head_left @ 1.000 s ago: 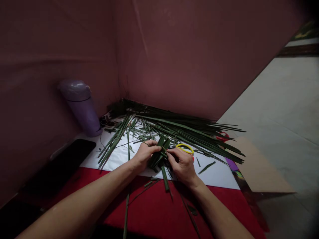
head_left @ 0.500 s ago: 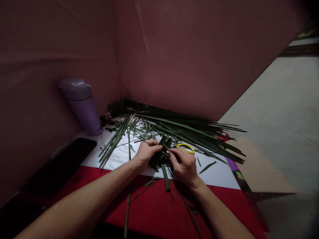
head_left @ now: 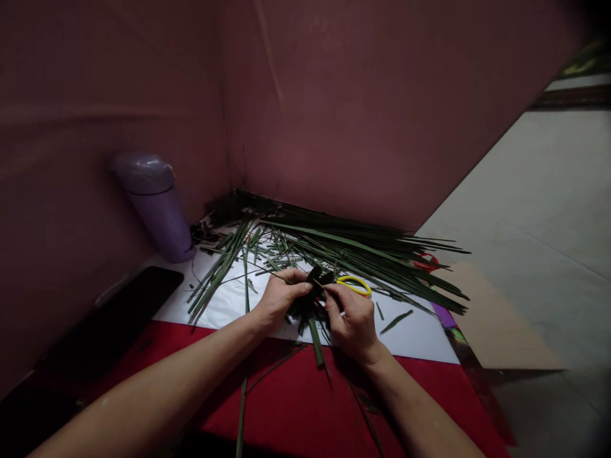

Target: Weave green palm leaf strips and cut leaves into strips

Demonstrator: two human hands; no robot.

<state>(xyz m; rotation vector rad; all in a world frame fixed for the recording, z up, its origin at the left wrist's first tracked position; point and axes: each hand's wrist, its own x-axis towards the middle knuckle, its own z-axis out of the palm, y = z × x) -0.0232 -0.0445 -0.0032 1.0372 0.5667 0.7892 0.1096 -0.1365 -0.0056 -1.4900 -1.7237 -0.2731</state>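
Between my two hands is a small dark green piece of folded leaf strips (head_left: 314, 331), with a strip end pointing down toward me. My left hand (head_left: 281, 294) is closed on its left side, thumb and fingers pinching the leaf. From the right, my right hand (head_left: 352, 318) pinches a thin, pale strand at the piece's upper middle; its fingertips partly hide the spot. Just behind the right hand lie scissors with a yellow handle (head_left: 356, 285), their blades mostly covered. Cut leaf bits (head_left: 281, 248) are scattered beyond both hands.
Long green leaves (head_left: 372, 248) lie piled along the pink wall. A purple tumbler (head_left: 160, 210) and a dark phone (head_left: 147, 292) are at left. White paper (head_left: 415, 340) covers part of the red surface (head_left: 281, 413). Brown cardboard (head_left: 501, 324) is at right, near a red handle (head_left: 426, 261).
Both hands stay at the same place, still pinching. The leaf piece between them has tilted slightly and looks darker. The view has shifted a little.
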